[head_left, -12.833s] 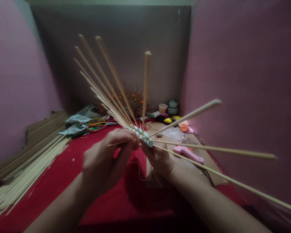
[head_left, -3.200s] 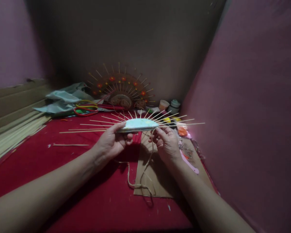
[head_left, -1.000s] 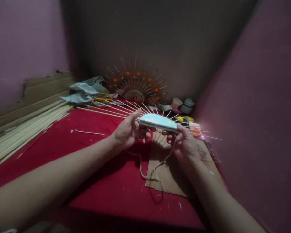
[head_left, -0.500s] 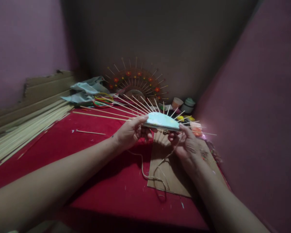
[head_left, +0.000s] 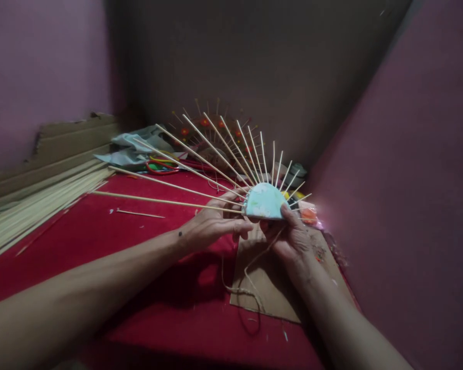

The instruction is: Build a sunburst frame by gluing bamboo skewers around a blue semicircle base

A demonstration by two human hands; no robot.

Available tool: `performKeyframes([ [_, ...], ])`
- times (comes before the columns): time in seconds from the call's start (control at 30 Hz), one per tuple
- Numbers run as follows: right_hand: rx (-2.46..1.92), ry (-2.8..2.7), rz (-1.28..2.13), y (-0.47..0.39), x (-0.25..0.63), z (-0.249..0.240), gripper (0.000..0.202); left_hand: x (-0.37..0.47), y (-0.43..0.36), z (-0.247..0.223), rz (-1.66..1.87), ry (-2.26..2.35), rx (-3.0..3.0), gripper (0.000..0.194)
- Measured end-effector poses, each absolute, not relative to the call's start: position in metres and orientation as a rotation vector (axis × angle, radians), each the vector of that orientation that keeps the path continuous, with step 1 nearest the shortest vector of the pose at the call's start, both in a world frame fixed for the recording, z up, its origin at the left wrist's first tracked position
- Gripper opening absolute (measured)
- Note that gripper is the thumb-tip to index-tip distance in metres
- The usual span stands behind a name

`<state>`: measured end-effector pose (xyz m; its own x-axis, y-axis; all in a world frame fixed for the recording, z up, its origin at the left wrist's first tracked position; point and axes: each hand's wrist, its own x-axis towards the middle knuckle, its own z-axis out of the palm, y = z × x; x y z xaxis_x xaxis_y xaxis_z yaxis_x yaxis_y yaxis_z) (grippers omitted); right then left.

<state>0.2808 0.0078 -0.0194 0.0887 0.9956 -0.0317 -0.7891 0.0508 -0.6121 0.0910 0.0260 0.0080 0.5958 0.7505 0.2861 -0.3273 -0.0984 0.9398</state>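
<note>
A pale blue-green half-disc (head_left: 265,201) is held up over the table, its straight edge towards me. Thin wooden sticks (head_left: 200,146) fan out from its curved edge, longest on the left. My right hand (head_left: 293,234) grips the disc's right end, thumb on top and fingers beneath. At the left end, my left hand (head_left: 219,218) has its thumb stretched out below the lowest stick and its fingers behind the sticks; whether it bears any weight is hard to tell. Twine (head_left: 250,270) hangs down from beneath the disc by my right hand.
A cardboard sheet (head_left: 266,303) lies on the red cloth (head_left: 170,321). To the left are a bundle of sticks (head_left: 50,200) and one loose stick (head_left: 141,213). Behind stand a decorated fan-shaped piece (head_left: 216,123), red-handled scissors (head_left: 162,167) and grey-blue cloth (head_left: 139,144). Walls close in both sides.
The half-disc has tilted up, so its face and the stick fan show more. My left hand has let go of its edge and spread behind the sticks; my right hand keeps its grip.
</note>
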Motion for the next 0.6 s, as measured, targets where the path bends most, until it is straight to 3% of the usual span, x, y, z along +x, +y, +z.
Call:
performKeyframes([
  [0.37, -0.588, -0.419, 1.485, 0.0091, 0.2843, -0.0221, 0.041, 0.0943, 0.0208, 0.0109, 0.924, 0.378, 1.389, 0.060],
  [0.6, -0.585, -0.394, 1.474, 0.0080, 0.2843, -0.0208, 0.034, 0.0949, 0.0230, 0.0087, 0.864, 0.320, 1.384, 0.063],
])
